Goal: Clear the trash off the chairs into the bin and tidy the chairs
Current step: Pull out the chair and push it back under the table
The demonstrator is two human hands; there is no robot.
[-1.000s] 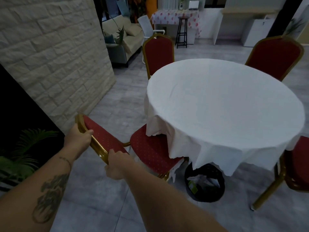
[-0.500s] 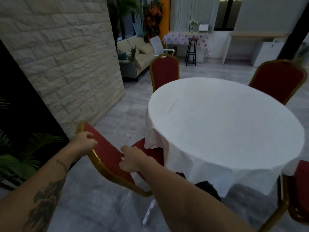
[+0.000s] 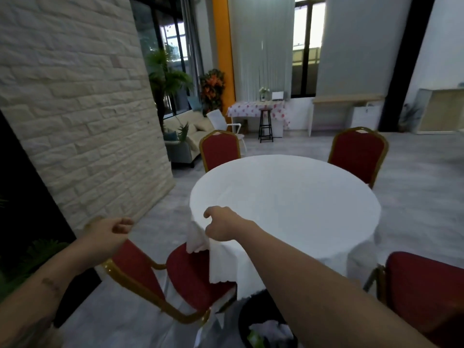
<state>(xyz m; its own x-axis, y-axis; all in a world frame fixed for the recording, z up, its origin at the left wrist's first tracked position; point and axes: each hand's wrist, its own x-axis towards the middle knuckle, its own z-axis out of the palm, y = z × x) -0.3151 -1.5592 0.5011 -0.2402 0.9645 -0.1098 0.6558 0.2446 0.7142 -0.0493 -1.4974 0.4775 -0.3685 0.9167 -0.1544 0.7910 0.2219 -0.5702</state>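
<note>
- Your left hand (image 3: 108,234) hovered over the top of the nearest chair (image 3: 190,277), its fingers loosely curled with nothing visible in them; the wrist hid the top edge of the chair back.
- Your right hand (image 3: 221,227) was at the near edge of the round counter (image 3: 288,202), knuckles up and fingers curled down against the white cloth (image 3: 226,267). I cannot tell whether it pinched the cloth or only rested on it, since the fingertips were hidden.
- The nearest chair stood at the counter's near-left side, its red seat partly under the hanging cloth and its gold-framed back turned towards you.
- The black bin (image 3: 247,312) sat on the floor just right of that chair, below the cloth's edge and partly behind your right forearm. Crumpled white and green trash (image 3: 271,330) lay inside it.
- A second red chair (image 3: 219,153) stood at the far-left side of the counter, a third (image 3: 359,154) at the far-right side, and a fourth (image 3: 421,285) at the near-right side, cut off by the frame.
</note>
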